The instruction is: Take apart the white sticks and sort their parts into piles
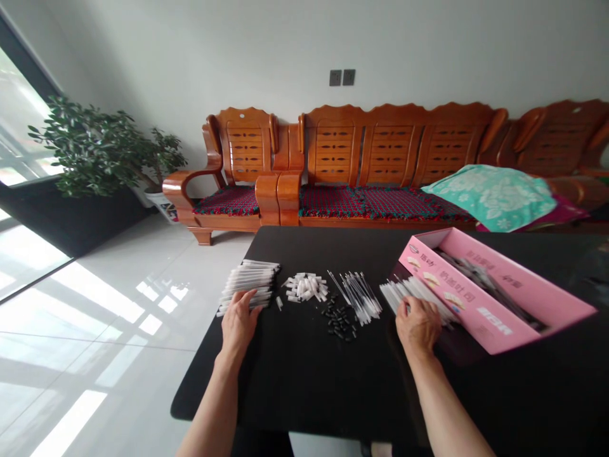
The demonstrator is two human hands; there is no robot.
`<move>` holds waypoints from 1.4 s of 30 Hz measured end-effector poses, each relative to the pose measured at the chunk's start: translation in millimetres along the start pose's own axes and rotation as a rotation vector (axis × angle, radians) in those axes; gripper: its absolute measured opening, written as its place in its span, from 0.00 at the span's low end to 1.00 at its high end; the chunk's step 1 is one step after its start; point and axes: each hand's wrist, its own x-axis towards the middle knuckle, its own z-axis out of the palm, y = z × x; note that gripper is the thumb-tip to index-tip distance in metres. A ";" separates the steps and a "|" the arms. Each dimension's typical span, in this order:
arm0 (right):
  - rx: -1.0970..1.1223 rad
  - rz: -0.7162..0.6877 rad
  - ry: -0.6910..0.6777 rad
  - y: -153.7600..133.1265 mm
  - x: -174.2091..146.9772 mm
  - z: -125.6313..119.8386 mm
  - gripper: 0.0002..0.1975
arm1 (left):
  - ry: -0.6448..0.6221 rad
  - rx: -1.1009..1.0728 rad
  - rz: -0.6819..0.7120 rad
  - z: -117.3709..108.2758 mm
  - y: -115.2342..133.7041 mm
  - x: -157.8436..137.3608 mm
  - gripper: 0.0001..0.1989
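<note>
My left hand [240, 322] rests on the near part of a stack of translucent white pen barrels [252, 277], its fingers laid over them and the thumb apart. On the right, my right hand [419, 325] is closed with curled fingers over a row of white pen barrels [394, 291]; what the fingers hold is hidden. Between the hands lie a heap of short white pen grips or caps [306, 287], a scatter of small black plugs [340, 322] and a fanned bunch of pen refills [360, 297]. One short white piece [279, 303] lies apart, near the left stack.
A pink open box [480, 317] containing greyish slender items stands right of my right hand on the black table [304, 387]. Behind the table are a wooden sofa [333, 146] and a turquoise cloth [495, 197]. A potted plant [104, 152] stands at left.
</note>
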 end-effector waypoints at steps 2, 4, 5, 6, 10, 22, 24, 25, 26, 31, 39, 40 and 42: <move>-0.007 -0.003 -0.001 -0.3 -0.1 -0.4 0.07 | -0.007 0.004 0.008 3.0 0.6 -1.1 0.17; -0.013 -0.005 -0.003 -0.5 -0.2 -0.6 0.07 | -0.003 0.006 0.009 4.3 3.6 -2.1 0.14; -0.015 -0.004 -0.004 -0.5 -0.3 -0.5 0.07 | 0.000 0.006 0.009 4.3 5.2 -2.5 0.13; -0.017 -0.004 -0.005 -0.4 -0.3 -0.4 0.07 | 0.003 0.006 0.009 4.0 6.5 -2.8 0.12; -0.019 0.001 -0.009 -0.4 -0.6 0.1 0.08 | 0.003 -0.002 0.020 2.3 7.8 -2.8 0.10; 0.073 -0.009 0.014 -21.0 2.6 -10.6 0.08 | 0.079 -0.006 0.068 6.1 6.1 -0.8 0.10; 0.150 -0.031 0.002 -36.1 2.5 -15.9 0.07 | 0.131 -0.039 0.083 6.2 9.8 -0.8 0.11; 0.193 -0.050 -0.014 -45.1 2.0 -18.3 0.06 | 0.157 -0.062 0.096 6.3 13.0 -0.8 0.11; 0.239 -0.075 -0.036 -54.7 1.1 -20.4 0.06 | 0.177 -0.087 0.114 6.4 17.1 -0.9 0.10; 0.392 -0.243 -0.159 -94.3 -5.2 -24.2 0.07 | 0.153 -0.242 0.232 9.2 52.3 -1.6 0.10; 0.498 -0.282 -0.209 -98.3 -8.7 -24.4 0.09 | -0.009 -0.539 0.477 32.2 126.0 -1.5 0.10; 0.509 -0.283 -0.198 -97.7 -8.4 -24.7 0.09 | -0.016 -0.562 0.507 36.9 132.8 -2.3 0.10; 0.520 -0.285 -0.195 -97.5 -7.7 -25.6 0.08 | -0.023 -0.598 0.556 46.6 142.9 -5.2 0.10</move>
